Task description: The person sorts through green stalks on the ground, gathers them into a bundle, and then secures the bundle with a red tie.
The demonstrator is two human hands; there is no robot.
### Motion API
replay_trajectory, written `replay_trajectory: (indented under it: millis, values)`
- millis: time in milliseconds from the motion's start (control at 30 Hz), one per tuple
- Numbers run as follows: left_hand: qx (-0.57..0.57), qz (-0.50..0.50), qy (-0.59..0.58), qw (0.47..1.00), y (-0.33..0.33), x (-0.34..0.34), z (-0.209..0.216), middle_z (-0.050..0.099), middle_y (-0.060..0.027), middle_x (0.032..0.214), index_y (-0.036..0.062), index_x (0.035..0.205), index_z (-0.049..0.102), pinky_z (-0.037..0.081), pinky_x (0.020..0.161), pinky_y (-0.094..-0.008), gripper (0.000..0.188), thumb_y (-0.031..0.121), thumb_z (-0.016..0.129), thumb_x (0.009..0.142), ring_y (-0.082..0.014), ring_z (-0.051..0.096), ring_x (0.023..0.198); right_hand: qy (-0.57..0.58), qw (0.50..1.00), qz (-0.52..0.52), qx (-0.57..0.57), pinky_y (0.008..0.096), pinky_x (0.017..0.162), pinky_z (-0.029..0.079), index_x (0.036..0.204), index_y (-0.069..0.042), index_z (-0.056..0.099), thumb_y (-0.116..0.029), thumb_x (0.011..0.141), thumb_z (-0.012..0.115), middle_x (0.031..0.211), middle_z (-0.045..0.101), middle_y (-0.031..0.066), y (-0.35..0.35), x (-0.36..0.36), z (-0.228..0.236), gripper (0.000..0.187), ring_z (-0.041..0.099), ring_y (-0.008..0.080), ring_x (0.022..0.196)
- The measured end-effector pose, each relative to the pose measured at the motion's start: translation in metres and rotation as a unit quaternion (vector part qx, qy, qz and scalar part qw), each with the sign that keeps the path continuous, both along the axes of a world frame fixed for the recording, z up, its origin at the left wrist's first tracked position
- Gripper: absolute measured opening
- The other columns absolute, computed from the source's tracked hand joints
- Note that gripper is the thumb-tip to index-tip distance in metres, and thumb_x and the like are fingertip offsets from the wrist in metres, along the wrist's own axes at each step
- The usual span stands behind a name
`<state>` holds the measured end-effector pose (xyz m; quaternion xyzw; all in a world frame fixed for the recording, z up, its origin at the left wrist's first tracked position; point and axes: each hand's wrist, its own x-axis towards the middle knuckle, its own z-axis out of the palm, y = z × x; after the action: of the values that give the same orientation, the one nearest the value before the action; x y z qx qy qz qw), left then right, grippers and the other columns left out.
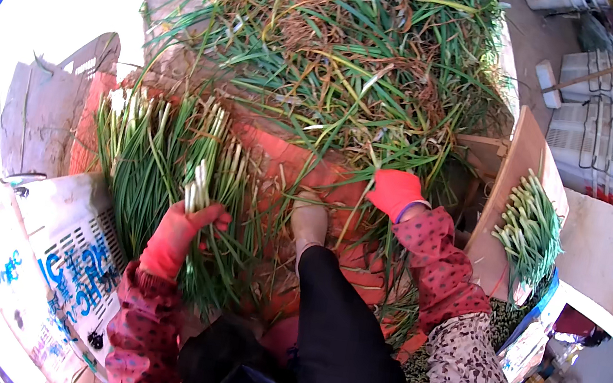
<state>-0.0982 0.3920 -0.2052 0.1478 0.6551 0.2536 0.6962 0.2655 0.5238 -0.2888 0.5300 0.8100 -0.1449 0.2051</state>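
Observation:
My left hand (175,235), in a red glove, is closed around a small bunch of scallions (198,190). Their white ends point up past the fingers, and the green leaves hang below. Just beyond it, a thick row of trimmed scallions (140,167) lies with white ends away from me. My right hand (399,193), also red-gloved, is at the near edge of a large loose heap of scallions (375,51). Its fingers are pinched together on a thin pale scallion stalk (353,216); the fingertips are partly hidden.
An orange-red sheet (281,152) covers the ground under my shoe (309,220). White plastic crates (78,237) stand close on the left. At right, a scallion bundle (527,224) rests by a wooden board (514,155). More crates (587,146) are stacked at the far right.

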Motion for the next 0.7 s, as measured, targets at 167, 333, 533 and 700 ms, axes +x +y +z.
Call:
replay_trajectory:
  millis: [167, 333, 533, 700]
  values:
    - [0.097, 0.009, 0.069, 0.993, -0.023, 0.003, -0.002, 0.068, -0.0049, 0.078, 0.0028, 0.086, 0.066, 0.045, 0.077, -0.0279, 0.02, 0.02, 0.059, 0.09, -0.0129, 0.061, 0.078, 0.206, 0.951, -0.209, 0.099, 0.0376, 0.069, 0.05, 0.094, -0.013, 0.065, -0.031, 0.082, 0.06, 0.089, 0.067, 0.0076, 0.033, -0.06, 0.039, 0.022, 0.064, 0.0283, 0.081]
    - [0.083, 0.181, -0.063, 0.978, -0.034, 0.002, 0.009, 0.057, -0.008, 0.059, -0.0027, 0.086, 0.059, 0.052, 0.049, -0.032, 0.027, 0.023, 0.054, 0.093, -0.0196, 0.057, 0.05, 0.371, 0.925, 0.009, 0.079, 0.0402, 0.072, 0.05, 0.098, -0.015, 0.065, -0.023, 0.085, 0.054, 0.09, 0.066, 0.01, 0.03, -0.127, 0.004, 0.019, 0.063, 0.0304, 0.084]
    - [-0.012, 0.18, -0.031, 0.983, -0.051, -0.006, 0.003, 0.048, -0.0017, 0.053, -0.0024, 0.094, 0.062, 0.044, 0.044, -0.0288, 0.024, 0.021, 0.061, 0.087, -0.0131, 0.045, 0.041, 0.272, 0.895, -0.238, -0.263, 0.0403, 0.08, 0.05, 0.105, -0.015, 0.067, -0.023, 0.082, 0.053, 0.097, 0.066, 0.0154, 0.02, -0.068, -0.063, 0.028, 0.064, 0.0318, 0.089]
    - [-0.077, 0.201, 0.037, 0.976, -0.087, -0.033, -0.004, 0.045, 0.0005, 0.052, 0.0009, 0.097, 0.062, 0.041, 0.04, -0.0292, 0.022, 0.017, 0.063, 0.082, -0.0116, 0.041, 0.038, -0.086, 0.995, -0.006, -0.043, 0.0448, 0.07, 0.05, 0.09, -0.012, 0.068, -0.029, 0.08, 0.054, 0.086, 0.067, 0.0134, 0.033, -0.01, -0.061, 0.025, 0.064, 0.0337, 0.081]
